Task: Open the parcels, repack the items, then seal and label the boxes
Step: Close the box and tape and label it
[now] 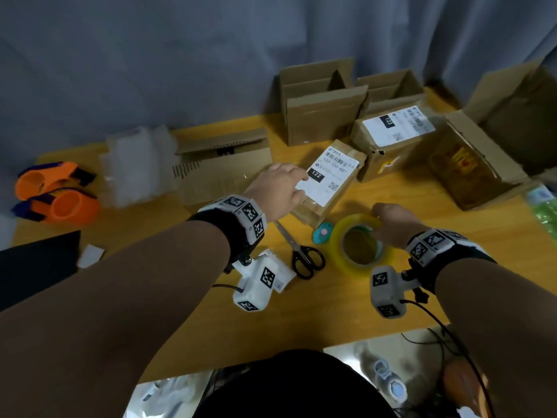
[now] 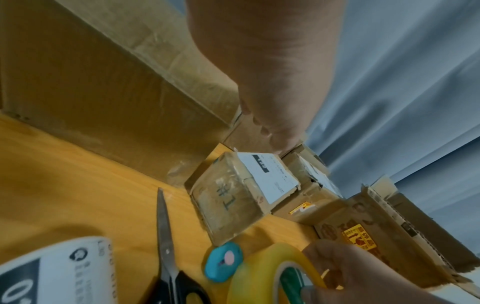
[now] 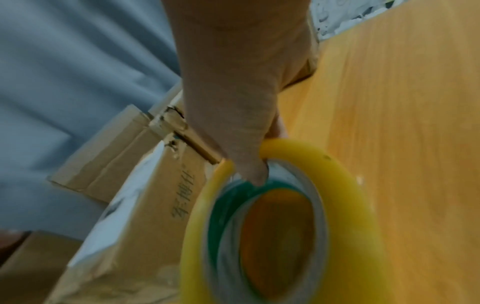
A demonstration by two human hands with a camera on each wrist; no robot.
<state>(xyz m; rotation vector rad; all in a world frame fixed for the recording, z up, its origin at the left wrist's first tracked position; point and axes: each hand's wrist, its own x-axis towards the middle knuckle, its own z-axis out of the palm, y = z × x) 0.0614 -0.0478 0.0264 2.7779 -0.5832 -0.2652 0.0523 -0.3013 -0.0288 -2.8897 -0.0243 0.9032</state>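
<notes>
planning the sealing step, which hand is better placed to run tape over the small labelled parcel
Right. The right hand already grips the tape roll, thumb inside its core, just beside the small parcel. The left hand lies on that parcel's label, well placed to steady it.

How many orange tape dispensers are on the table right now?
2. Both sit at the table's far left edge: one orange tape dispenser farther back, the other dispenser just in front of it. Others may be out of view.
</notes>
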